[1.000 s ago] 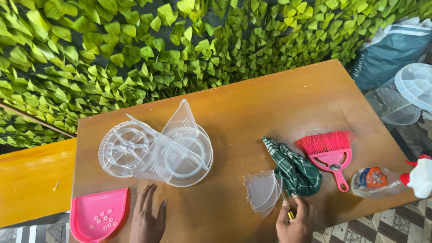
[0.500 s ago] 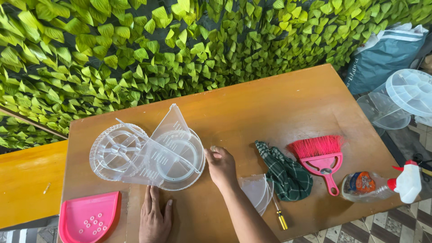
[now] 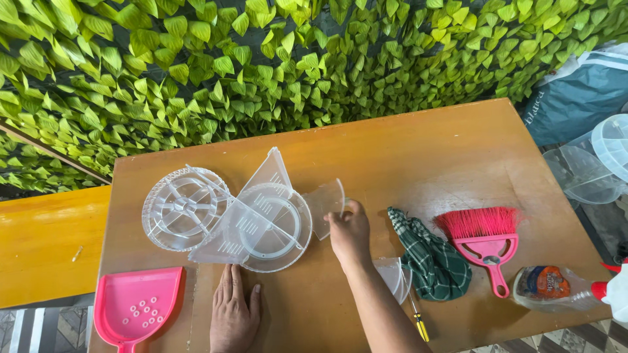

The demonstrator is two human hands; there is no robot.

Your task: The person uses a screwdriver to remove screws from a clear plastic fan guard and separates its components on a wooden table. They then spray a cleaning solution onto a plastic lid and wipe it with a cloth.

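Holding a clear, fan-shaped plastic blade (image 3: 325, 206) by its lower edge, the right hand (image 3: 350, 233) pinches it between thumb and fingers just at three o'clock of the round transparent plastic hub disc (image 3: 275, 229), where two more clear wedge blades (image 3: 252, 209) already lie across it. The blade stands tilted, its narrow end toward the disc, so the step in hand looks like bringing this piece to the disc's rim; seating it would call for lining its narrow end up with the disc's edge, judging by how the others lie. The left hand (image 3: 234, 312) lies flat and open, palm down on the brown wooden table (image 3: 418, 157), at six o'clock of the disc, gripping nothing. At nine o'clock of the disc lies a clear round spoked grille (image 3: 185, 209). Further clear blades (image 3: 396, 278) are stacked under the right forearm, beside a green checked cloth (image 3: 432, 258) and a pink hand brush (image 3: 485, 242). A pink dustpan (image 3: 137, 304) sits at the table's near left corner.
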